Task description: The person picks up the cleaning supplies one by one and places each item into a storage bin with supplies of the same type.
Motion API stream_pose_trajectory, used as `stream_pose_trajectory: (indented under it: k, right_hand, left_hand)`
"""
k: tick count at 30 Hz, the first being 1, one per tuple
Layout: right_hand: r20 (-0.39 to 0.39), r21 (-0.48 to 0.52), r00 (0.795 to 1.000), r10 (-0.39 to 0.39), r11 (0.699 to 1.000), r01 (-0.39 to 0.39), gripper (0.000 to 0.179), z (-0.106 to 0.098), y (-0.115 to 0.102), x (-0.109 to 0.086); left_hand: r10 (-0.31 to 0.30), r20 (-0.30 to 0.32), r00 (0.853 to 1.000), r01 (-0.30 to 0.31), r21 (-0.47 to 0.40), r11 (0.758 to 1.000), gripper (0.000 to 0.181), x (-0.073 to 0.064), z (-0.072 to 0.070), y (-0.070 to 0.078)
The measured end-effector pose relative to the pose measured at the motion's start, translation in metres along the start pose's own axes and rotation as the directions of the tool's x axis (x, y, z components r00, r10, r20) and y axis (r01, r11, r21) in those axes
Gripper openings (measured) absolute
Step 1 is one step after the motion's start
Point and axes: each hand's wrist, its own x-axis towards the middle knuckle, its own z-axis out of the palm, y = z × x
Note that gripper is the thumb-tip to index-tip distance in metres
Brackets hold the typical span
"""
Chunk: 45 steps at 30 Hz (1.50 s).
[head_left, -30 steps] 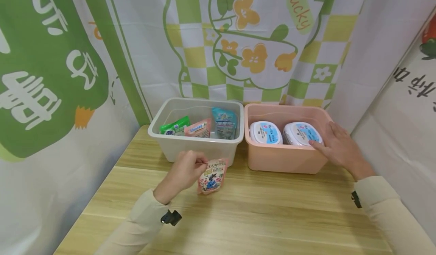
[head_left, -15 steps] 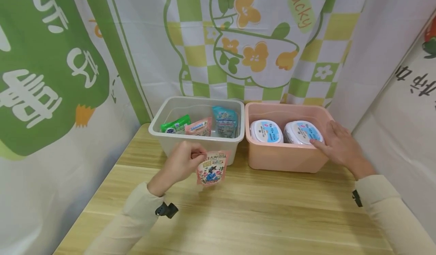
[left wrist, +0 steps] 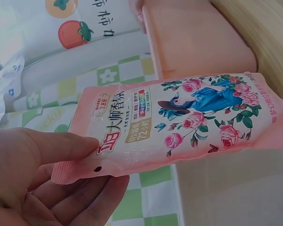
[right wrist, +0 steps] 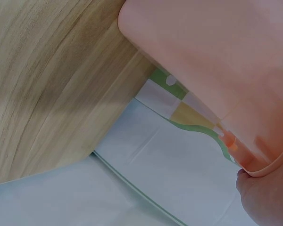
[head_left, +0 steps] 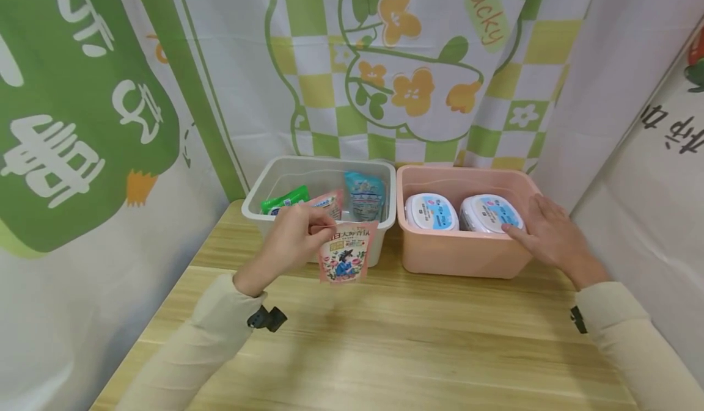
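Observation:
My left hand (head_left: 294, 240) pinches a pink laundry detergent pouch (head_left: 348, 253) by its top edge, thumb on the printed face in the left wrist view. The pouch (left wrist: 198, 115), printed with roses and a figure in blue, hangs off the table in front of the grey bin (head_left: 387, 215). In that bin lie a green packet (head_left: 287, 199), another pink pouch (head_left: 332, 203), partly covered by my hand, and a blue pouch (head_left: 365, 196). My right hand (head_left: 552, 240) rests on the right rim of the pink bin (head_left: 459, 255), fingers extended and thumb over the front corner.
Two white tubs with blue-and-white lids, a left tub (head_left: 431, 211) and a right tub (head_left: 491, 212), sit in the pink bin. Both bins stand side by side on the wooden table (head_left: 418, 338). Behind them hangs a green-checked curtain (head_left: 407, 63).
My left hand has raised the pink detergent pouch from near the table to the front rim of the grey bin, turning its printed face toward the head camera. The right hand stays put.

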Motion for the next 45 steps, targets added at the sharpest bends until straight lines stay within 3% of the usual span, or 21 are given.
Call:
stream_pose_trajectory:
  k: [13, 22, 27, 36, 45]
  right_hand:
    - [0.013, -0.001, 1.0, 0.002, 1.0, -0.002, 0.102, 0.0, 0.0, 0.0]
    - [0.016, -0.008, 1.0, -0.001, 1.0, 0.001, 0.102, 0.0, 0.0, 0.001]
    - [0.016, -0.004, 1.0, 0.001, 1.0, -0.001, 0.102, -0.001, 0.0, 0.0]
    - [0.014, -0.002, 1.0, 0.004, 1.0, -0.004, 0.101, -0.002, -0.001, -0.001]
    - [0.016, 0.007, 1.0, 0.009, 1.0, -0.01, 0.099, -0.003, -0.002, -0.001]
  left_hand:
    - [0.002, -0.016, 1.0, -0.003, -0.046, 0.999, 0.01, 0.025, -0.03, 0.013]
    - [-0.011, -0.029, 1.0, 0.011, 0.014, 1.0, 0.011, 0.045, -0.046, 0.024]
    - [-0.023, -0.018, 1.0, 0.023, 0.002, 1.0, 0.013, 0.055, -0.051, 0.029]
    - [-0.01, -0.062, 0.998, 0.011, 0.018, 1.0, 0.015, 0.074, -0.057, 0.034]
    - [-0.083, -0.103, 0.991, 0.085, 0.012, 0.996, 0.015, 0.093, -0.058, 0.029]
